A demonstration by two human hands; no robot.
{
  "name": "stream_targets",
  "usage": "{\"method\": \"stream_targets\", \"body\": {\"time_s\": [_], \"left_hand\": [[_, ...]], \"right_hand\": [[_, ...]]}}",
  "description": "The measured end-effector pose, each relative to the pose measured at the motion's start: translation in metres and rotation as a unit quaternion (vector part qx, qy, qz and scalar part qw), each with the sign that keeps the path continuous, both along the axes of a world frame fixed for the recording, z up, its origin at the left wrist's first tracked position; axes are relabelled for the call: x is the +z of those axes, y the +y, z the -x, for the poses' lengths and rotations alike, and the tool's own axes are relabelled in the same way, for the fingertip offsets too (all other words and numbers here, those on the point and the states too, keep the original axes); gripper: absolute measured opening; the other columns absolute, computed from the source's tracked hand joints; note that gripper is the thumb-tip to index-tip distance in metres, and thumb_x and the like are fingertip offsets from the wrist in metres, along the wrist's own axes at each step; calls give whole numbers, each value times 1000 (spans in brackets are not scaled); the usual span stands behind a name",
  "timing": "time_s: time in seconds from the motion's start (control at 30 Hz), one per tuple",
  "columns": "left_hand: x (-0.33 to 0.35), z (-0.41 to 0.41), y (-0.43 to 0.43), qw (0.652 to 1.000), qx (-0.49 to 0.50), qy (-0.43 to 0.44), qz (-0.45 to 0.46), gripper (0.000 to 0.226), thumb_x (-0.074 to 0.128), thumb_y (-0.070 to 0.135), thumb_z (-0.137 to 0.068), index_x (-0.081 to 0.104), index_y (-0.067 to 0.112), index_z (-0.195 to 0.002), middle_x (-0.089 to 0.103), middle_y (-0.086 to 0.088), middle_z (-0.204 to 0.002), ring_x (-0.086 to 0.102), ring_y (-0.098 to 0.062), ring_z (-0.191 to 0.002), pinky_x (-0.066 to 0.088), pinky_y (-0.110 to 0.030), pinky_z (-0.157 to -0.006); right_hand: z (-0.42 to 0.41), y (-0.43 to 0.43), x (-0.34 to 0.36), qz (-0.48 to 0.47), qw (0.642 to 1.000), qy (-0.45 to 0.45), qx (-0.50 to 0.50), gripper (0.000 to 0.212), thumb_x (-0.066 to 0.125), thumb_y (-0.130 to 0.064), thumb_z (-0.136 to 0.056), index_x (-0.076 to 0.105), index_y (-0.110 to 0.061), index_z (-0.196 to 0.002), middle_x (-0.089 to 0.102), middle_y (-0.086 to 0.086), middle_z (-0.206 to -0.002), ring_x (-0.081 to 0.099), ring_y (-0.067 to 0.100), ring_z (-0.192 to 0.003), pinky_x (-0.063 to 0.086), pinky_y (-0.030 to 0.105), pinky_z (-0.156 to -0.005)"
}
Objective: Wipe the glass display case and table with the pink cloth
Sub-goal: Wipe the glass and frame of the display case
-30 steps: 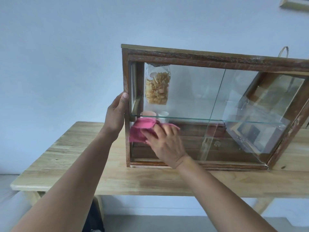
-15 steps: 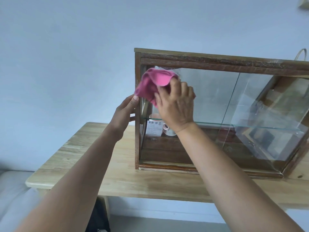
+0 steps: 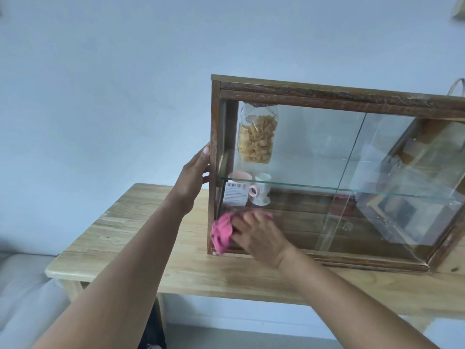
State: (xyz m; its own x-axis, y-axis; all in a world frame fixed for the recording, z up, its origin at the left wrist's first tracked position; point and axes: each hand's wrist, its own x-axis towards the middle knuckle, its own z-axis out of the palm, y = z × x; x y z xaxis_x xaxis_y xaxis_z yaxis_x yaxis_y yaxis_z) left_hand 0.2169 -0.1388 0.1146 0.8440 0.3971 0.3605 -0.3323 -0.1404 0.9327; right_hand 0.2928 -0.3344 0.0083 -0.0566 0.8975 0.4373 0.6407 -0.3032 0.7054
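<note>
A wood-framed glass display case stands on a light wooden table. My right hand presses a crumpled pink cloth against the front glass at the case's lower left corner. My left hand rests flat against the case's left upright post, fingers wrapped around its edge. Motion blurs the right hand's fingers.
Inside the case hang a bag of yellow snacks, with a pink cup, a white mug and a labelled box near the glass shelf. A white cushion lies low left. A pale wall stands behind.
My right hand swept the pink cloth up to the top left of the glass, then down to the bottom left corner. The left hand stayed on the post.
</note>
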Motion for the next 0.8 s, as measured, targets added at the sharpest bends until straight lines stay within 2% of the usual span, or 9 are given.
{"method": "stream_targets", "body": {"time_s": [0.1,0.2,0.27,0.33,0.43,0.53,0.6,0.7,0.8], "left_hand": [[2,0,3,1000,-11,10,6,43,41,52,-106,62,30,-137,77,9,-109,74,-10,-94,57,-20,-73],[6,-2,3,1000,-5,9,25,38,46,52,-103,70,27,-119,77,8,-91,73,-12,-79,58,-25,-66],[6,-4,0,999,4,11,36,35,46,51,-104,71,28,-111,76,9,-85,72,-9,-75,58,-25,-63],[6,-5,-1,999,8,15,41,35,44,48,-106,71,27,-114,76,10,-84,72,-8,-74,58,-25,-63],[9,-3,-1,999,13,17,38,40,45,51,-105,70,26,-123,75,11,-85,72,-8,-76,58,-26,-67],[9,-2,-3,999,21,14,35,46,41,54,-105,70,22,-122,75,10,-85,72,-9,-78,57,-23,-65],[8,0,-8,999,22,12,32,54,38,62,-102,69,25,-126,76,9,-93,73,-11,-86,57,-24,-66],[6,2,-16,1000,28,5,11,56,37,77,-92,59,46,-133,68,14,-125,67,-11,-108,60,-29,-78],[7,2,-18,999,39,8,6,73,41,81,-88,53,38,-145,57,7,-145,56,-23,-130,55,-45,-99]], "right_hand": [[-9,17,85,-187,982,14,31,16,64,-22,-94,63,-18,-111,44,6,-120,43,24,-93,40,37,-80],[-15,34,160,-336,941,-43,10,39,56,-37,-98,58,-16,-131,47,6,-127,43,24,-98,34,37,-84],[-15,39,173,-356,928,-110,-9,44,55,-37,-97,58,-17,-137,58,2,-132,44,25,-106,35,40,-88],[-13,35,167,-330,930,-159,-25,42,63,-37,-93,64,-18,-131,65,2,-127,44,25,-111,37,39,-93],[-15,19,169,-332,931,-148,-24,29,68,-33,-90,70,-22,-116,68,2,-122,42,24,-113,36,38,-90],[-24,-9,166,-349,928,-121,-56,30,56,-39,-98,62,-23,-123,60,3,-130,41,25,-115,34,39,-87],[-33,-35,155,-395,907,-107,-98,31,49,-40,-101,61,-22,-123,53,6,-132,42,28,-113,35,41,-84],[-42,-69,143,-476,861,-87,-159,28,47,-30,-101,64,-17,-119,62,13,-124,49,32,-109,43,41,-81],[-47,-82,134,-487,857,-63,-156,30,50,-22,-99,61,-14,-126,61,18,-123,48,34,-110,44,43,-81]]}}
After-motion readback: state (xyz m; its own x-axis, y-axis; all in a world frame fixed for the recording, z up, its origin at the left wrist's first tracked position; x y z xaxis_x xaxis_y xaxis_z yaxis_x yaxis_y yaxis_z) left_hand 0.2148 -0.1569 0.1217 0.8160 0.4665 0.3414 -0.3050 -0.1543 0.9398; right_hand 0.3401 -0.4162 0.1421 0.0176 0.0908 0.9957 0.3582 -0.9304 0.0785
